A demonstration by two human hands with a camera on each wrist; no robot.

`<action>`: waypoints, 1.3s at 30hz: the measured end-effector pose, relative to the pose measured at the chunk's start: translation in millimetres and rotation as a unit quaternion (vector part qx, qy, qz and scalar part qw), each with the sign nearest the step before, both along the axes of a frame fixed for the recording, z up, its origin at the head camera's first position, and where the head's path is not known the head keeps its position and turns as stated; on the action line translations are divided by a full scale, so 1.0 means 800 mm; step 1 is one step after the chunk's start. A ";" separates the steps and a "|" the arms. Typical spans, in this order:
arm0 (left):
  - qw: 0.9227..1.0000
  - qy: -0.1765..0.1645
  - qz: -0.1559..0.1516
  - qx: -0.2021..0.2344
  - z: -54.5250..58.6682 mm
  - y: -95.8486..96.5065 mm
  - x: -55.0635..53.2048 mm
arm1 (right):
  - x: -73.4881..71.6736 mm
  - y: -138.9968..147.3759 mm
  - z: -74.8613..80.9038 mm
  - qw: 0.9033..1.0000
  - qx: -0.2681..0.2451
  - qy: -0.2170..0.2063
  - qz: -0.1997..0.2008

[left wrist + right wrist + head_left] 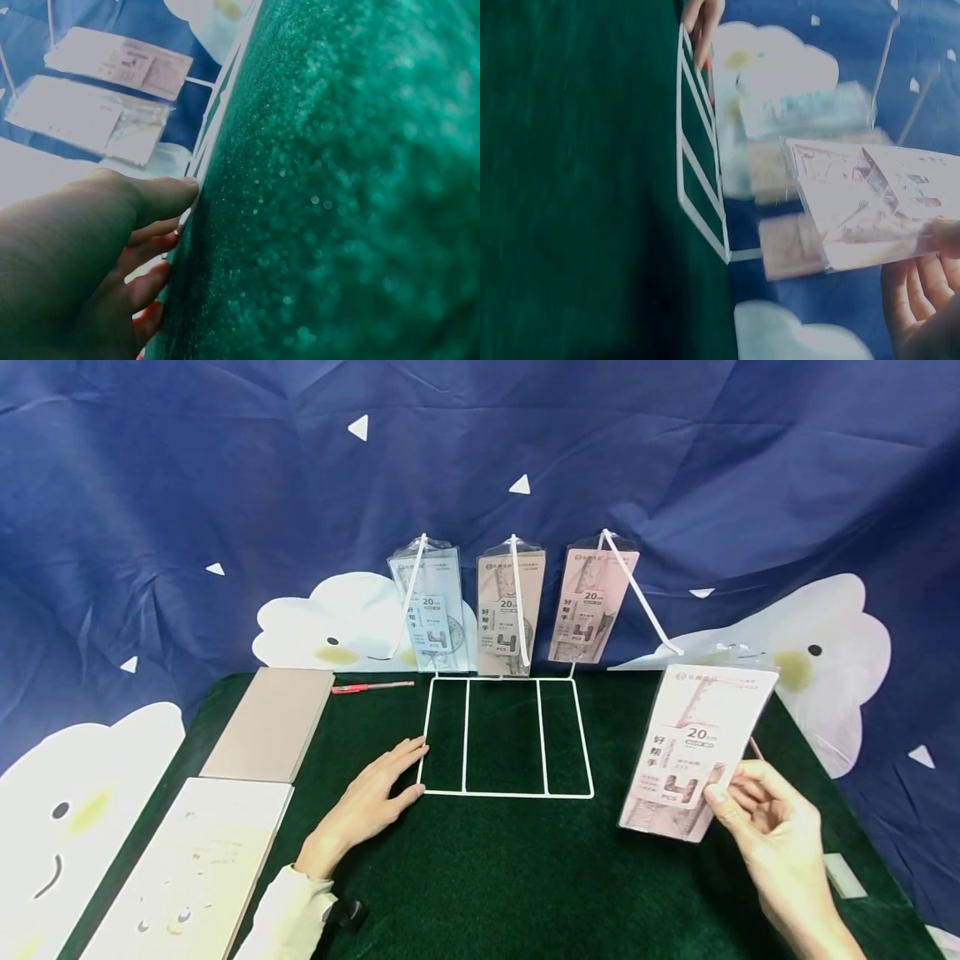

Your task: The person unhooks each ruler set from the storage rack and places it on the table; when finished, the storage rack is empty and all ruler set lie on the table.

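Note:
My right hand (780,827) holds a pale pink packaged ruler set (671,760) by its lower right edge, thumb on the front. The pack is raised, slightly tilted, right of a white wire rack (510,795). My left hand (367,802) lies with fingers extended, its fingertips and thumb touching the left side of the rack's base. Three more ruler sets hang from the rack's prongs: a blue one (447,578), a beige one (493,585) and a pink one (581,575). In the right wrist view the held ruler set (847,195) partly overlaps the hanging ones.
A tan notebook (266,727) and a cream notebook (180,868) lie at the left of the green tablecloth (510,877). Behind the rack's left side is a red pen (371,687). A small pale block (846,877) lies at the right edge. Blue patterned cloth (225,485) hangs behind.

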State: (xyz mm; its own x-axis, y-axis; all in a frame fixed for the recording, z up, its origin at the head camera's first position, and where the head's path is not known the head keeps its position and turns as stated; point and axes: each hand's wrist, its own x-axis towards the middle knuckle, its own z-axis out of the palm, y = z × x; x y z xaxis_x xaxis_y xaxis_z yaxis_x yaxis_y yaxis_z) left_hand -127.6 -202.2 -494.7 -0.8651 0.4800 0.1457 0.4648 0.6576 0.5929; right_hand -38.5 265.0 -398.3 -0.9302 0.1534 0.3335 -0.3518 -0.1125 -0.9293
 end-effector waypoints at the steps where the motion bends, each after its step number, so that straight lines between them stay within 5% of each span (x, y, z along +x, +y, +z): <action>1: 1.000 0.000 0.000 0.000 0.000 0.000 0.000 | -0.003 0.007 -0.004 1.000 -0.002 -0.002 -0.006; 8: 1.000 0.000 0.000 -0.007 -0.002 -0.002 0.000 | -0.027 0.061 -0.043 0.996 0.016 -0.079 -0.032; 14: 1.000 -0.004 0.000 -0.006 -0.002 -0.003 0.000 | -0.052 0.103 -0.071 0.989 0.052 -0.142 0.001; 21: 1.000 -0.003 0.000 -0.004 -0.002 -0.002 0.000 | -0.075 0.129 -0.085 0.978 0.125 -0.167 0.013; 28: 1.000 -0.002 -0.001 -0.002 -0.002 0.000 0.000 | -0.094 0.144 -0.096 0.946 0.257 -0.196 -0.034; 34: 1.000 -0.005 0.000 -0.003 -0.001 0.002 0.000 | -0.101 0.146 -0.100 0.925 0.313 -0.206 -0.058; 39: 1.000 -0.005 0.001 -0.002 -0.001 0.000 -0.001 | -0.104 0.145 -0.098 0.887 0.405 -0.203 -0.090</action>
